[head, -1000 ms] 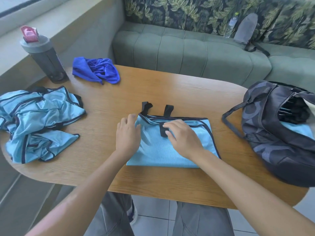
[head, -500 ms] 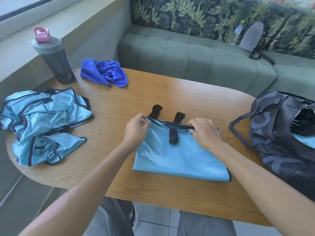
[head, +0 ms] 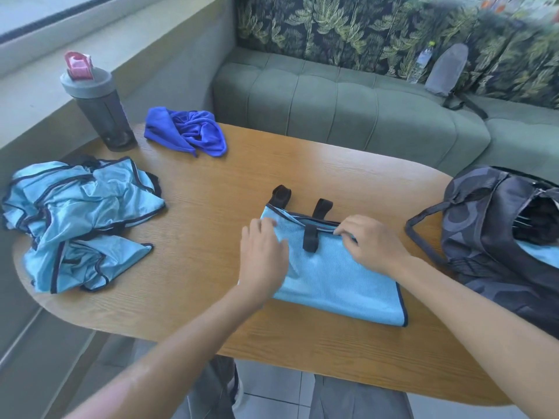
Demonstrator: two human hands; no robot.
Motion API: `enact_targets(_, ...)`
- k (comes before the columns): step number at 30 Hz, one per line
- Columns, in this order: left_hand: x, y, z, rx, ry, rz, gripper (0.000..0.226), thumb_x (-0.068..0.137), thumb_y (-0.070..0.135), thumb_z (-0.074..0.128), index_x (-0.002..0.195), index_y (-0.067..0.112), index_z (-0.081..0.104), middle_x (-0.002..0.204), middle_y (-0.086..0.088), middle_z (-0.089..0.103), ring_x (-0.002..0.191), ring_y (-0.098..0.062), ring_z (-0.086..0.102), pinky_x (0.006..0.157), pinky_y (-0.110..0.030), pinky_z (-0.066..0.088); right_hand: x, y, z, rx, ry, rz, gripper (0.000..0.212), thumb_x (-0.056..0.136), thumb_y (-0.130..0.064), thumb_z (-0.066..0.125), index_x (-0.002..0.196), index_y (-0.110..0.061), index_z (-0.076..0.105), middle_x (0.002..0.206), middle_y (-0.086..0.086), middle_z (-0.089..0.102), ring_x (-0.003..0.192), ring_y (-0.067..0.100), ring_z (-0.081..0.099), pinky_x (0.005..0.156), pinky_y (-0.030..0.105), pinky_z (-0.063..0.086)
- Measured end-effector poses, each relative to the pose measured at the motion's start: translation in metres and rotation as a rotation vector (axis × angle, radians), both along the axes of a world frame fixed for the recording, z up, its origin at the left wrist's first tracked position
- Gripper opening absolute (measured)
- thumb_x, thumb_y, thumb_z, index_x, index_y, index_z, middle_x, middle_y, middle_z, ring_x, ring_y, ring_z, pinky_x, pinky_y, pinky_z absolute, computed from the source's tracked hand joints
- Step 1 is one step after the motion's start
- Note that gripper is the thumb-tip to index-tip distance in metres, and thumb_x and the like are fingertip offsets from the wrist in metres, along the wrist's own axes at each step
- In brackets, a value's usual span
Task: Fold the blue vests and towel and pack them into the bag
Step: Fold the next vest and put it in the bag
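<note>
Hands on folded vest, table centre.
Left hand [head: 262,256]: fingers straight, flat on folded vest [head: 335,282]. Right hand [head: 373,244]: fingertips pinching its upper edge. Unfolded vests [head: 75,219], towel [head: 187,131] far left; bag [head: 496,237] just right.

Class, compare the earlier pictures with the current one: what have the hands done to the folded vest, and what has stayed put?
The left hand let go of the vest's top corner and now lies flat on its left side. The right hand kept pinching the top edge. The crumpled vests, towel, bottle and bag stayed put.
</note>
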State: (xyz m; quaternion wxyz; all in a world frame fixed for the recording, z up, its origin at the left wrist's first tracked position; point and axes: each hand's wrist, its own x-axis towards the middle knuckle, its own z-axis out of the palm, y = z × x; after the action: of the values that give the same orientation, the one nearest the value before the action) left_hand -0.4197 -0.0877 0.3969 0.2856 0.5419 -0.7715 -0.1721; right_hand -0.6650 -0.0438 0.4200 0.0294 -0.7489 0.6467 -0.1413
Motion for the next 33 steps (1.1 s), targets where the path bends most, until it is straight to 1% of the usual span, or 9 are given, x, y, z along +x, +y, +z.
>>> enact_targets(3, -0.007, 0.045, -0.025, -0.009, -0.132, -0.036, 0.051, 0.083, 0.025, 0.078, 0.123, 0.0, 0.058, 0.123, -0.014, 0.06, 0.11, -0.036, 0.058, 0.099, -0.037, 0.04, 0.023, 0.018, -0.009, 0.124, -0.046, 0.205, 0.026, 0.09, -0.016, 0.05, 0.094, -0.014, 0.075, 0.09, -0.004, 0.071, 0.087, 0.016, 0.065, 0.078, 0.036, 0.055)
enact_targets(6, 0.0, 0.057, -0.045, 0.132, -0.262, -0.042, 0.075, 0.097, 0.046, 0.052, 0.151, -0.002, 0.038, 0.157, -0.018, 0.04, 0.146, -0.036, 0.037, 0.12, -0.046, 0.031, 0.04, 0.024, -0.025, 0.2, -0.089, 0.284, 0.039, 0.088, -0.007, 0.049, 0.117, -0.013, 0.074, 0.116, -0.001, 0.072, 0.11, 0.016, 0.064, 0.098, 0.032, 0.051)
enact_targets(10, 0.016, 0.037, -0.048, 0.111, -0.459, -0.215, 0.085, 0.098, 0.057, 0.016, 0.159, -0.001, 0.022, 0.167, -0.018, 0.02, 0.156, -0.032, 0.017, 0.127, -0.045, 0.016, 0.048, 0.013, -0.026, 0.278, -0.16, 0.23, 0.054, 0.097, 0.003, 0.04, 0.148, -0.012, 0.052, 0.156, -0.004, 0.044, 0.146, 0.006, 0.034, 0.121, 0.014, 0.016)
enact_targets(14, 0.046, -0.014, -0.041, 0.045, -0.597, -0.519, 0.094, 0.092, 0.071, -0.007, 0.163, 0.01, 0.005, 0.171, -0.006, 0.004, 0.158, -0.021, -0.003, 0.128, -0.041, 0.0, 0.04, -0.002, -0.025, 0.179, -0.096, 0.159, 0.052, 0.101, 0.0, 0.042, 0.153, -0.005, 0.041, 0.162, 0.006, 0.034, 0.152, 0.015, 0.025, 0.124, 0.02, 0.01)
enact_targets(16, 0.058, -0.044, -0.039, -0.056, -0.63, -0.642, 0.093, 0.095, 0.074, -0.002, 0.163, 0.014, 0.012, 0.171, -0.003, 0.009, 0.158, -0.019, 0.001, 0.128, -0.043, 0.004, 0.03, -0.003, -0.027, 0.15, 0.003, 0.142, 0.052, 0.104, -0.01, 0.044, 0.155, -0.008, 0.037, 0.164, 0.004, 0.03, 0.153, 0.017, 0.022, 0.126, 0.033, 0.015)
enact_targets(21, 0.061, -0.081, -0.025, -0.36, -0.724, -0.702, 0.066, 0.1, 0.052, 0.036, 0.152, 0.013, 0.046, 0.163, -0.01, 0.035, 0.151, -0.027, 0.032, 0.122, -0.043, 0.02, 0.012, 0.025, -0.025, 0.258, 0.083, 0.068, 0.054, 0.109, -0.031, 0.038, 0.16, -0.017, 0.026, 0.168, -0.009, 0.013, 0.155, 0.007, 0.007, 0.126, 0.03, 0.008)
enact_targets(25, 0.062, -0.056, -0.019, -0.429, -0.519, -0.746, 0.047, 0.089, 0.018, 0.061, 0.135, 0.009, 0.063, 0.149, -0.013, 0.053, 0.139, -0.031, 0.05, 0.112, -0.047, 0.044, 0.019, 0.059, -0.027, 0.318, 0.001, -0.081, 0.058, 0.11, -0.038, 0.036, 0.161, -0.018, 0.02, 0.168, -0.012, 0.004, 0.154, 0.002, -0.001, 0.127, 0.03, 0.009)
enact_targets(29, 0.09, -0.002, -0.022, -0.311, -0.372, -0.901, 0.046, 0.099, 0.024, 0.048, 0.142, 0.011, 0.057, 0.151, -0.007, 0.053, 0.141, -0.027, 0.048, 0.114, -0.042, 0.042, 0.024, 0.097, -0.031, 0.217, -0.018, -0.156, 0.062, 0.107, -0.045, 0.038, 0.16, -0.016, 0.024, 0.169, -0.013, 0.002, 0.154, 0.002, -0.006, 0.125, 0.029, 0.008)
enact_targets(33, 0.116, 0.031, -0.021, -0.152, -0.462, -0.971, 0.071, 0.102, 0.049, 0.044, 0.161, 0.014, 0.025, 0.169, -0.004, 0.02, 0.157, -0.019, 0.013, 0.127, -0.038, 0.014, 0.016, 0.129, -0.013, 0.207, -0.057, -0.031, 0.078, 0.1, -0.066, 0.04, 0.161, -0.02, 0.024, 0.168, -0.02, 0.004, 0.153, -0.002, -0.001, 0.123, 0.029, 0.014)
